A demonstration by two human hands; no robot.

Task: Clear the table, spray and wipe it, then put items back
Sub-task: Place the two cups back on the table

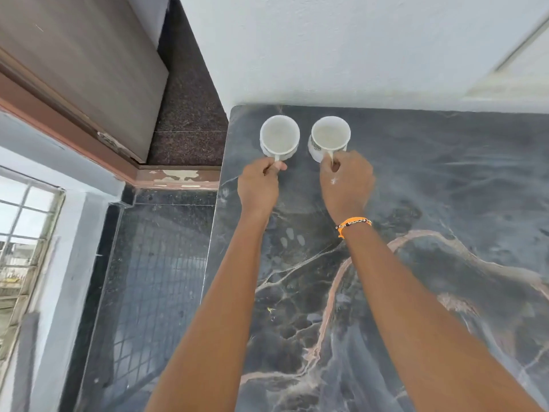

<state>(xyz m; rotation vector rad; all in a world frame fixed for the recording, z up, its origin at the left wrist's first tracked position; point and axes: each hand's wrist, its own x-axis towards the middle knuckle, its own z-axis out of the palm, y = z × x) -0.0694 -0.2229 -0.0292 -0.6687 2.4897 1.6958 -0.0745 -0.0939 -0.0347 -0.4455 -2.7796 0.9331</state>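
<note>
Two white mugs stand upright side by side at the far left corner of the dark marble table (430, 203), close to the wall. My left hand (258, 185) grips the handle of the left mug (279, 136). My right hand (346, 182) pinches the handle of the right mug (330, 135), which has a dark print on its side. Both mugs look empty and appear to rest on the tabletop. An orange band circles my right wrist.
A white wall (341, 49) runs along the table's far edge. The table's left edge drops to a dark glossy floor (154, 278). A wooden door (89, 69) and its frame stand at the upper left, a barred window (23, 248) at the left.
</note>
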